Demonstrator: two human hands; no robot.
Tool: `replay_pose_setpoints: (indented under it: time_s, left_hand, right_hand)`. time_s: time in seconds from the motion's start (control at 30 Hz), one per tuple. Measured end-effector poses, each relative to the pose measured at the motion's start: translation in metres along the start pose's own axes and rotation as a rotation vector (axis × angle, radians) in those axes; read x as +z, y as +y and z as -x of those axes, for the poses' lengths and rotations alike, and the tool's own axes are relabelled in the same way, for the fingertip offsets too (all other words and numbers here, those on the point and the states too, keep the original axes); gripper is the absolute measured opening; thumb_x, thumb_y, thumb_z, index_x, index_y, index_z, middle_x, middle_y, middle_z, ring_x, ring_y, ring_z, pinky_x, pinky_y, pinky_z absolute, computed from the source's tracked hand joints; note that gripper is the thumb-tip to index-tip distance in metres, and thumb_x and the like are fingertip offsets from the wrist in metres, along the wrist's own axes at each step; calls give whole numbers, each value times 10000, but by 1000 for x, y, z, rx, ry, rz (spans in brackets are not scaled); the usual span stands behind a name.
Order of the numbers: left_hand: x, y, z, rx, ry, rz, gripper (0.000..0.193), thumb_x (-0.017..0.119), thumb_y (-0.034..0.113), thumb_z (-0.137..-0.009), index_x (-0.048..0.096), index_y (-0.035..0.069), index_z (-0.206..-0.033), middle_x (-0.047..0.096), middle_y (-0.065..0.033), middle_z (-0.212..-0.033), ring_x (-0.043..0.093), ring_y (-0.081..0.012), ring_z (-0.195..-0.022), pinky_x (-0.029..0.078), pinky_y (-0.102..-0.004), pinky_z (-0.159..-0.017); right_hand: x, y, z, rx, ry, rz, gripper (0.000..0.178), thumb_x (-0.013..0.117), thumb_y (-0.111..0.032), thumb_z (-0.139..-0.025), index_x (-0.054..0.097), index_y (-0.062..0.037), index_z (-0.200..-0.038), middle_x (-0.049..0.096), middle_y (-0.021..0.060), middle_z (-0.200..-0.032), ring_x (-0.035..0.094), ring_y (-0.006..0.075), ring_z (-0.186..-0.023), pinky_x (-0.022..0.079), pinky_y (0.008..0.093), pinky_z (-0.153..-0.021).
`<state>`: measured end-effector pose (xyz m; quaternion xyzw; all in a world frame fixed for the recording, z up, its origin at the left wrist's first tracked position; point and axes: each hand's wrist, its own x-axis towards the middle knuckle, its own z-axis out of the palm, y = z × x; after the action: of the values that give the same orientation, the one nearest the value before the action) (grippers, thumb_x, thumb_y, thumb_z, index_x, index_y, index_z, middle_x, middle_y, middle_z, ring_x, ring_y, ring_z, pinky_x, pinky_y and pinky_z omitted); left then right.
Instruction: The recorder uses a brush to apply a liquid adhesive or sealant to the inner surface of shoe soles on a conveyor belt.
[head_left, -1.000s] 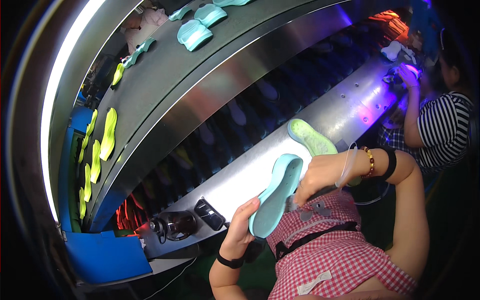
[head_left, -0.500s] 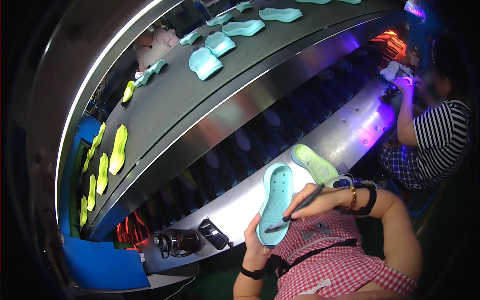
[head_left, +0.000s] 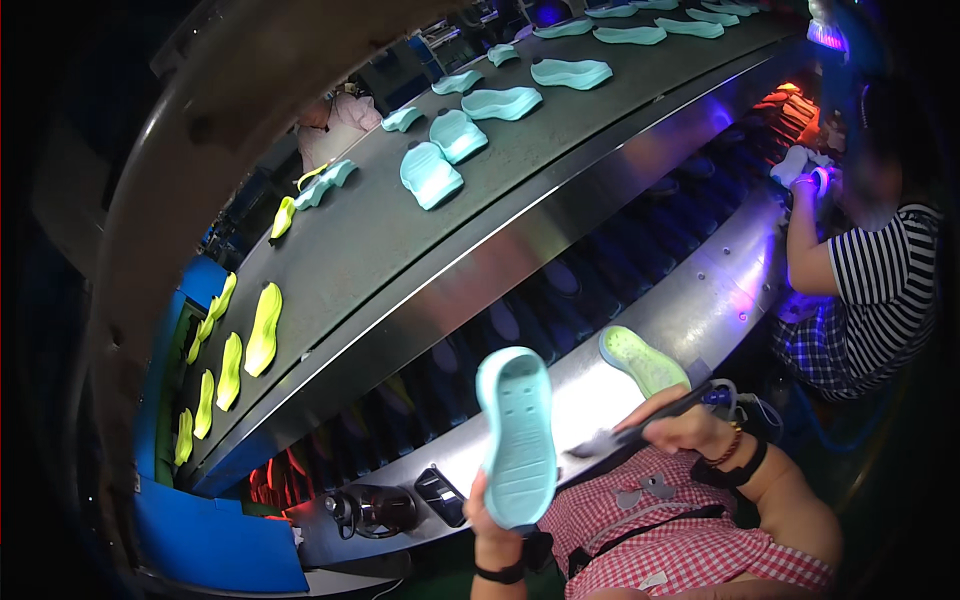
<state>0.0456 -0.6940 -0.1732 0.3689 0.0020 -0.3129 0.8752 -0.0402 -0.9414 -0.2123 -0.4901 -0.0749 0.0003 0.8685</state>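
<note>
My left hand (head_left: pixel 488 512) is closed on the heel end and side edge of a turquoise shoe sole (head_left: pixel 522 440). The sole is held up and tilted, its inner face with small square recesses toward me. My right hand (head_left: pixel 690 428) grips a dark-handled brush (head_left: pixel 640 432) whose blurred tip points left, apart from the sole. Just beyond the right hand, a pale green shoe sole (head_left: pixel 645 362) lies on the metal ledge (head_left: pixel 590 402).
Turquoise soles (head_left: pixel 432 178) and yellow soles (head_left: pixel 264 330) ride the dark conveyor belt (head_left: pixel 350 240). A glass jug (head_left: pixel 380 512) and a phone (head_left: pixel 440 496) stand left on the ledge. At right, a co-worker in a striped shirt (head_left: pixel 885 262) handles a pale piece under purple light.
My right hand has drawn the brush off the sole, up and to the right. My left hand has moved the sole left and turned it more upright. The whole view has shifted slightly.
</note>
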Motion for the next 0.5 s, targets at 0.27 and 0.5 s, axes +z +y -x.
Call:
replay_pose_setpoints:
  time_s: [0.27, 0.5]
  left_hand:
    - [61, 151, -118, 408, -205, 403, 506, 320, 374, -878, 393, 14, -1226, 433, -179, -1233, 388, -371, -1160, 247, -591, -976]
    - [93, 123, -215, 701, 9, -625, 606, 484, 252, -853, 226, -39, -1317, 306, -206, -1327, 328, -282, -1224, 306, -389, -985]
  right_hand:
    - [-15, 6, 12, -154, 235, -336, 209, 497, -13, -822, 563, 45, -1012, 567, 269, -1023, 405, 67, -427, 338, 169, -409]
    - [-41, 24, 11, -102, 367, -334, 192, 482, -15, -832, 565, 53, -992, 583, 226, -1020, 446, 75, -447, 371, 179, -426]
